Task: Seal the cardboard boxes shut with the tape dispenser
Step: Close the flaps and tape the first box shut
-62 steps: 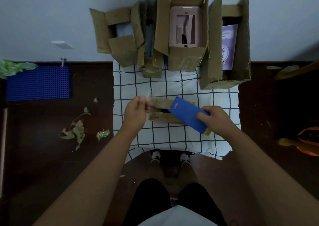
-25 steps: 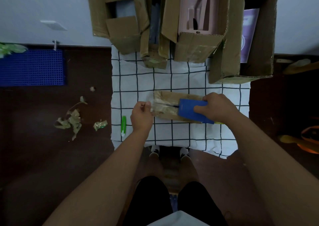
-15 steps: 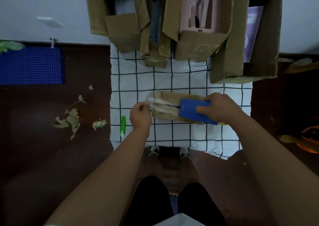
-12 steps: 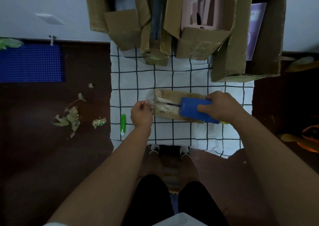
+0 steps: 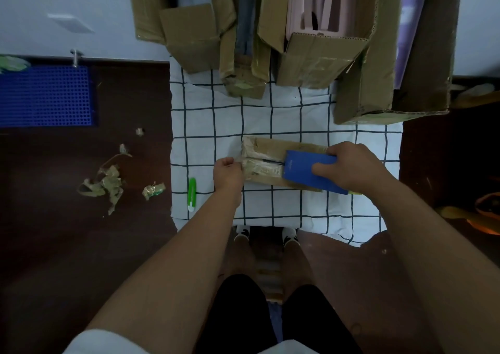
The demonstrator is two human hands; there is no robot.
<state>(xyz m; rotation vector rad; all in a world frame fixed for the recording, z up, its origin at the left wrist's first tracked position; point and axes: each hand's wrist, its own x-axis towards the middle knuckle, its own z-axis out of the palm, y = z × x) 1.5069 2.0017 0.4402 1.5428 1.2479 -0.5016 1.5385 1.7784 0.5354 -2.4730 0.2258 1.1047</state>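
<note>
Currently the right hand [image 5: 354, 168] grips the blue tape dispenser [image 5: 311, 173], thumb across its top face and fingers wrapped over its far edge. Under that grip, the dispenser lies flat on the right half of a small flat cardboard box [image 5: 273, 164], which rests on the checked cloth [image 5: 213, 126]. A yellow bit shows at the dispenser's near right corner, just beneath the wrist.

Left of the dispenser, shiny clear tape [image 5: 261, 161] covers the box top along its centre seam, as far as the box's left end. At that end the left hand [image 5: 227, 172] is curled, fingertips pinching what looks like the free end of the tape; the strip itself is too faint there to be sure. This hand touches the box's left edge.

Left of the left hand, near but apart, a green utility knife [image 5: 191, 194] lies on the cloth, pointing toward the person. Further left, off the cloth on the dark floor, are crumpled tape scraps [image 5: 104, 183]. Beyond those, a blue perforated mat [image 5: 46, 96].

Ahead of both hands, at the far edge of the cloth, stand several open cardboard boxes [image 5: 319, 64], flaps up. One, straight beyond the right-hand grip, holds a pink moulded item [image 5: 319, 4]. The one to its right holds a purple booklet [image 5: 407, 37].
</note>
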